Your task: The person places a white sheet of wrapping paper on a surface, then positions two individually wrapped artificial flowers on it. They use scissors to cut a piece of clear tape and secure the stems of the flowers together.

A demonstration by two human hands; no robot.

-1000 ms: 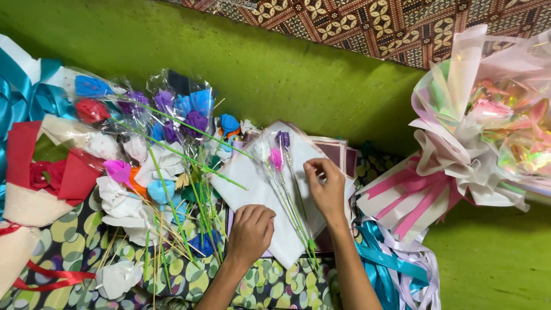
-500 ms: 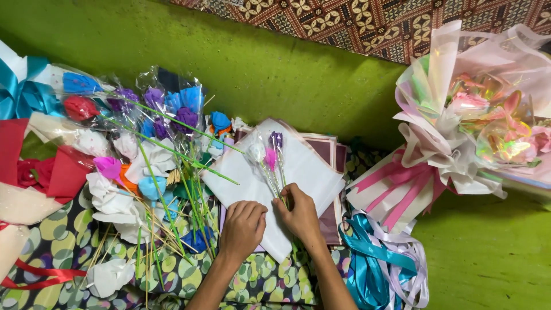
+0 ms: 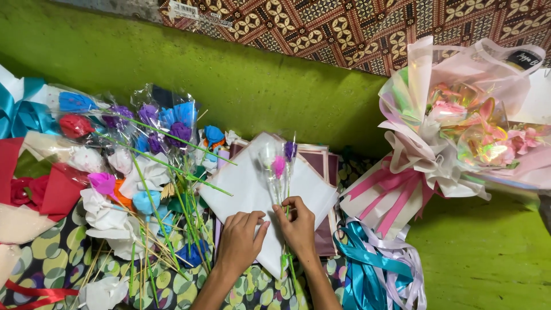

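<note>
Currently: wrapped flower stems [image 3: 279, 172] lying on white wrapping sheet [image 3: 252, 195], unwrapped.
Right hand [image 3: 298, 225] pinches the stems, apparently closed; left hand [image 3: 240, 241] rests flat, fingers spread, on the sheet. Sheet not yet folded; loose flowers [image 3: 143, 166] heaped left; finished bouquet [image 3: 459, 132] right.

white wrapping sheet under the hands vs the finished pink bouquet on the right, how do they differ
The white wrapping sheet lies flat and open; the pink bouquet is wrapped up and gathered. The sheet carries only a few thin flower stems; the bouquet is full. The bouquet is tied with pink ribbon; the sheet has none. Both hold flowers.
</note>
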